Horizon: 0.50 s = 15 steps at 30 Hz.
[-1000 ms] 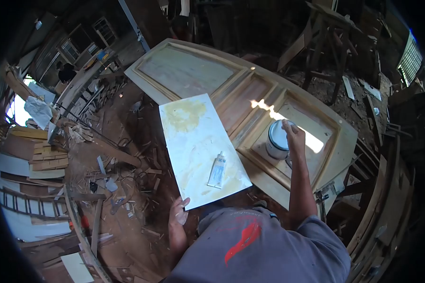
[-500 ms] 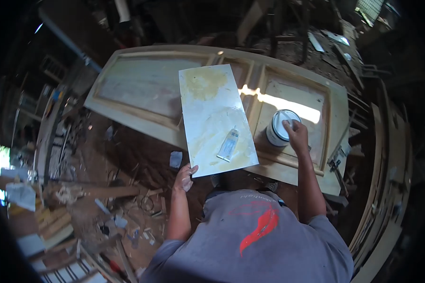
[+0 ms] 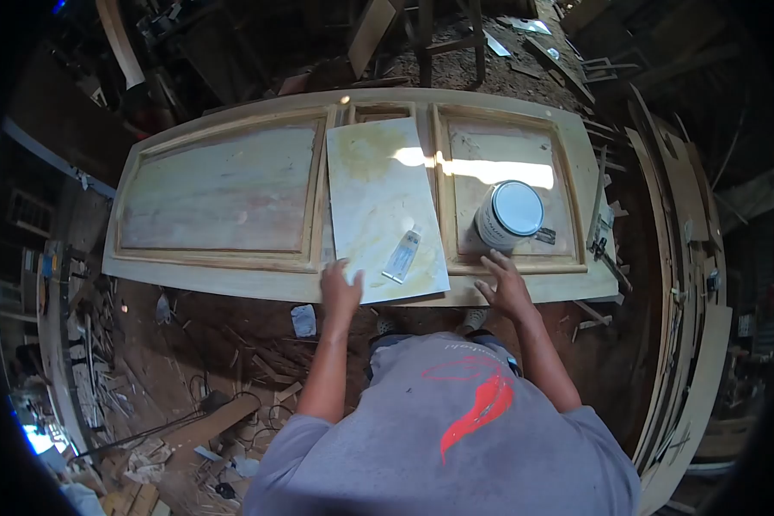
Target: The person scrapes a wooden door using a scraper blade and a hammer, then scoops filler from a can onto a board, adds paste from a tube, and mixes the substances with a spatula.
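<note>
Board (image 3: 368, 193), white with yellowish smears, lies across the middle of a panelled wooden door (image 3: 224, 189), its near end at the door's near edge. A tube (image 3: 402, 255) rests aslant on the board's near half. The left hand (image 3: 341, 291) is at the board's near left corner, fingers parted; whether they touch it cannot be told. The right hand (image 3: 507, 288), fingers spread and holding nothing, is just beside the near side of a pale-topped can (image 3: 512, 213), upright on the door's right panel (image 3: 499, 142). Sunlight (image 3: 499, 172) crosses this panel.
</note>
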### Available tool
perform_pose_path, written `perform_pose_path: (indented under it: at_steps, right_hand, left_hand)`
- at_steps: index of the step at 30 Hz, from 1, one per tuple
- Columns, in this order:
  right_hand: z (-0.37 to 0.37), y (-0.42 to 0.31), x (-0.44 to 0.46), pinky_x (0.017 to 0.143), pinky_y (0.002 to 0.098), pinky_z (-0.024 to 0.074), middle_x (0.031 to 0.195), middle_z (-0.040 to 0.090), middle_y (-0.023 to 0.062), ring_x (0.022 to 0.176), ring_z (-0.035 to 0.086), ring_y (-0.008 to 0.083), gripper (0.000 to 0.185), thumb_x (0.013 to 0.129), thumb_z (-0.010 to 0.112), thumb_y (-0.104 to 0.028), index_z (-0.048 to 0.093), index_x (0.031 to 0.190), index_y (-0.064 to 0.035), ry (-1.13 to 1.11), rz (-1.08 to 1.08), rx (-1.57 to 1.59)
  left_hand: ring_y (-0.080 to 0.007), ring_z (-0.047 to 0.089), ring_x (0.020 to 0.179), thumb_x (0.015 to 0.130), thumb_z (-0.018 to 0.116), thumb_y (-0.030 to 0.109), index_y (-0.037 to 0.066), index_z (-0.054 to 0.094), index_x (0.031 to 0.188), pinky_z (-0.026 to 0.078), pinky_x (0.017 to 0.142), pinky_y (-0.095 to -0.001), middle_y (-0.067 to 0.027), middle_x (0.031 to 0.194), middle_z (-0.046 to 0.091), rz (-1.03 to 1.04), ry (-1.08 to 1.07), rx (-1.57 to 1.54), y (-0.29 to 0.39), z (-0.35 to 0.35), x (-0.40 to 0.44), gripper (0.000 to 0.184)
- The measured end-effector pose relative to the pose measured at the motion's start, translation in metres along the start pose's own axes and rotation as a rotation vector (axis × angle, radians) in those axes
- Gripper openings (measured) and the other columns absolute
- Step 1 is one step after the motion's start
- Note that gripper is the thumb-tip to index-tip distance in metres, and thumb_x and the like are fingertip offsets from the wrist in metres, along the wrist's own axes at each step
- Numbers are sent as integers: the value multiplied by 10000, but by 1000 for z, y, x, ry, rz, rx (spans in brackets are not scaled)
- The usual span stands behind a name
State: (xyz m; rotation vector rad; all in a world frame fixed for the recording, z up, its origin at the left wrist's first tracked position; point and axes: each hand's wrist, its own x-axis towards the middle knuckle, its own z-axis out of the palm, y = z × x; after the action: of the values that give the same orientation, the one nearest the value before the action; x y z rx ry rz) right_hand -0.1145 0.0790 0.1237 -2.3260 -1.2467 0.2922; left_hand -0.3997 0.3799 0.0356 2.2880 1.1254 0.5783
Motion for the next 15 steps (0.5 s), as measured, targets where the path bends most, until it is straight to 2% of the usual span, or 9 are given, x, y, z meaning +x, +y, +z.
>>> perform_pose_path:
  at_steps: [3, 4, 8, 9, 10, 13, 14, 15]
  right_hand:
    - [-1, 3, -6, 1152, 487, 483, 1456, 651, 212, 1368, 587, 403, 490, 942, 810, -259, 711, 1374, -51, -162, 68, 99]
    - [0, 5, -4, 1088, 474, 524, 1313, 731, 204, 1265, 666, 378, 423, 943, 806, -244, 745, 1312, -47, -118, 58, 68]
    - [-17, 13, 2, 957, 447, 585, 1143, 781, 205, 1051, 759, 349, 404, 958, 792, -242, 747, 1306, -42, -139, 133, 203]
    - [-22, 17, 5, 957, 453, 584, 1158, 777, 210, 1064, 754, 358, 401, 961, 784, -261, 751, 1293, -39, -136, 136, 216]
    - [-26, 18, 8, 957, 459, 584, 1172, 773, 215, 1077, 749, 368, 399, 965, 775, -280, 754, 1280, -36, -140, 136, 234]
    - [-24, 27, 11, 939, 463, 586, 1134, 782, 217, 1067, 751, 379, 424, 971, 769, -323, 753, 1275, -28, -192, 119, 296]
    - [-22, 30, 10, 934, 462, 587, 1119, 785, 217, 1061, 753, 381, 430, 971, 771, -328, 751, 1275, -25, -238, 130, 326]
    - [-22, 34, 9, 929, 461, 588, 1104, 788, 216, 1055, 754, 383, 437, 970, 774, -333, 750, 1276, -22, -282, 140, 356]
  left_hand:
    - [-432, 602, 1198, 813, 891, 308, 2, 647, 1292, 502, 1034, -524, -220, 1250, 643, 83, -145, -20, 54, 33, 9, 619]
    - [-427, 600, 1203, 806, 895, 310, 3, 645, 1297, 503, 1035, -520, -219, 1259, 640, 87, -147, 34, 65, 43, 12, 631]
    - [-417, 576, 1230, 783, 900, 306, 9, 641, 1325, 500, 1054, -509, -215, 1277, 626, 57, -226, 168, 95, 77, 18, 670]
    - [-416, 567, 1239, 780, 899, 302, 10, 641, 1334, 497, 1063, -508, -215, 1277, 622, 25, -262, 185, 96, 80, 18, 677]
    - [-359, 672, 1124, 793, 897, 286, -9, 653, 1314, 571, 958, -472, -202, 1200, 685, 104, -190, 237, 101, 78, 15, 647]
    - [-265, 757, 915, 832, 900, 285, -34, 668, 1257, 618, 793, -390, -175, 1072, 758, -320, -514, -368, 110, 80, 11, 579]
    - [-200, 767, 773, 867, 901, 296, -57, 673, 1223, 613, 689, -331, -153, 976, 790, -302, -470, -514, 103, 100, 3, 550]
    - [-196, 767, 784, 873, 897, 293, -58, 670, 1229, 613, 696, -332, -153, 980, 789, -326, -467, -504, 114, 106, 0, 549]
